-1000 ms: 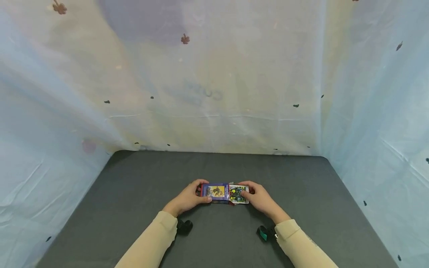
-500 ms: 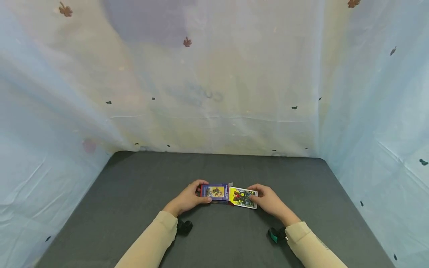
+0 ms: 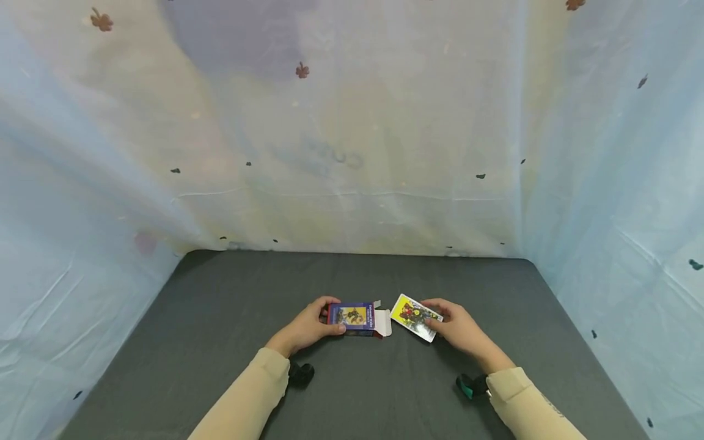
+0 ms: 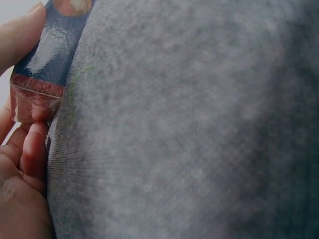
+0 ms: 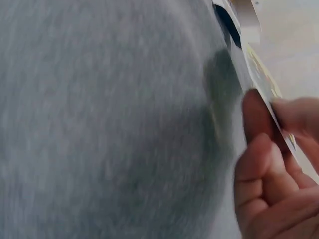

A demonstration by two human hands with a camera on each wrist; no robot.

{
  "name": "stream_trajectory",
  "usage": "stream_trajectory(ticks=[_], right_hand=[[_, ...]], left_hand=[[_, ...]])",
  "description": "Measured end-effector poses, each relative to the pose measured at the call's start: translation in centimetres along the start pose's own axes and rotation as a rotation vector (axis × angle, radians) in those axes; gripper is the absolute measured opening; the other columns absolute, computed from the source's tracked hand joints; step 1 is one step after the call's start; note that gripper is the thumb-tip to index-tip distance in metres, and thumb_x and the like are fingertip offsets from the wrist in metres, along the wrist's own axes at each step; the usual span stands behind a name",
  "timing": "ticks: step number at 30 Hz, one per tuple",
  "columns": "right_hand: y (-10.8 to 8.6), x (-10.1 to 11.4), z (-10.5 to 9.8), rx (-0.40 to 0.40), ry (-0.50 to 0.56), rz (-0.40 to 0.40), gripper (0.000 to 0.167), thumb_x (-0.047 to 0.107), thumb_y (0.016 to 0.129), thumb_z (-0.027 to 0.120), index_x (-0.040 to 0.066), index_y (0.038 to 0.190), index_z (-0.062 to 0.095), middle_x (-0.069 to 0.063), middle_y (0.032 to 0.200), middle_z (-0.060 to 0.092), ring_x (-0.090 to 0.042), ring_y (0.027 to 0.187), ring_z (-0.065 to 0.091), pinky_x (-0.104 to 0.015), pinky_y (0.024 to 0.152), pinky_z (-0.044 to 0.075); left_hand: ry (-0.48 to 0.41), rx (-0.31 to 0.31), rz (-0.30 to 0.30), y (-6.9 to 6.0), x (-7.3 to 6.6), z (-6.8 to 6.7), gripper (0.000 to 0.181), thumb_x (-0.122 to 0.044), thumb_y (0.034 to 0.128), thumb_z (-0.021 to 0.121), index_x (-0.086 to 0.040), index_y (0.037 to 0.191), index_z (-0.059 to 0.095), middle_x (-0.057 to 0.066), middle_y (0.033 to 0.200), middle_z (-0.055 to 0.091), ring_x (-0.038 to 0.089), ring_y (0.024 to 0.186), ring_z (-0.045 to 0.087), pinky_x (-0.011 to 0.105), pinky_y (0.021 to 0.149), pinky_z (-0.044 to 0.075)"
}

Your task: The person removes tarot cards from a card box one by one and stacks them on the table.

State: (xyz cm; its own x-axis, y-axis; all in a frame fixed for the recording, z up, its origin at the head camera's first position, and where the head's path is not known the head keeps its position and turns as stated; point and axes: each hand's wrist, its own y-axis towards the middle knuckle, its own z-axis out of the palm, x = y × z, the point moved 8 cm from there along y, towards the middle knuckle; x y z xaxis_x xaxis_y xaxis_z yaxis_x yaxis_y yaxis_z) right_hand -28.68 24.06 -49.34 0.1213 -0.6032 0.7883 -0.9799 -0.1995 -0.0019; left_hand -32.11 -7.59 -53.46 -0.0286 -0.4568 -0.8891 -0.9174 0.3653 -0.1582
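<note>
One small box (image 3: 352, 316), blue with a yellow picture panel and a red end, white flap (image 3: 383, 322) standing out, over the grey table (image 3: 374, 391), gripped between thumb and fingers of the left hand (image 3: 308, 322). One card (image 3: 415, 313), white-bordered, yellow around red and dark figures (paler toward its near end), slanted just beside the flap, pinched by the right hand (image 3: 455, 327).

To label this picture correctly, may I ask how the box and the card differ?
The box is blue around its picture; the card has a white border. The box is thick, the card thin. In the head view, the box runs nearly horizontally, the card slants. Both carry printed pictures.
</note>
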Motion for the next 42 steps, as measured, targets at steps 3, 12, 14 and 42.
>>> stream_trajectory(ticks=[3,12,14,42], right_hand=[[0.0,-1.0,-1.4,-0.093,-0.02,0.041,0.038,0.014,0.093,0.066,0.013,0.13,0.059,-0.007,0.088,0.056,-0.017,0.067,0.049,-0.03,0.056,0.042],[-0.5,-3.6,-3.6,-0.292,-0.05,0.164,0.048,0.018,0.095,0.062,0.009,0.14,0.047,-0.011,0.091,0.056,-0.019,0.066,0.049,-0.033,0.054,0.04],[-0.6,-4.1,-3.5,-0.297,-0.054,0.169,0.049,0.018,0.095,0.062,0.009,0.141,0.046,-0.011,0.089,0.055,-0.018,0.065,0.048,-0.032,0.054,0.039],[-0.9,-3.3,-1.8,-0.019,-0.113,0.129,0.081,0.026,0.085,0.076,-0.004,0.146,0.032,-0.021,0.118,0.058,-0.025,0.096,0.058,-0.043,0.08,0.045]], left_hand=[[-0.004,0.003,0.011,0.0,-0.2,0.0,0.07,-0.042,0.0771,0.081,-0.024,0.136,0.048,0.008,0.118,0.048,0.024,0.102,0.047,0.041,0.086,0.04],[0.005,0.002,0.009,-0.2,-0.4,0.0,0.069,-0.042,0.0771,0.081,-0.023,0.135,0.048,0.008,0.117,0.048,0.024,0.101,0.047,0.041,0.085,0.04],[0.002,0.003,0.012,-0.2,-0.5,0.0,0.07,-0.042,0.0772,0.081,-0.023,0.136,0.048,0.008,0.117,0.048,0.024,0.101,0.047,0.041,0.085,0.04],[0.008,-0.001,-0.009,-0.2,-0.3,0.1,0.069,-0.043,0.0768,0.081,-0.024,0.135,0.048,0.008,0.117,0.048,0.025,0.102,0.047,0.043,0.086,0.04]])
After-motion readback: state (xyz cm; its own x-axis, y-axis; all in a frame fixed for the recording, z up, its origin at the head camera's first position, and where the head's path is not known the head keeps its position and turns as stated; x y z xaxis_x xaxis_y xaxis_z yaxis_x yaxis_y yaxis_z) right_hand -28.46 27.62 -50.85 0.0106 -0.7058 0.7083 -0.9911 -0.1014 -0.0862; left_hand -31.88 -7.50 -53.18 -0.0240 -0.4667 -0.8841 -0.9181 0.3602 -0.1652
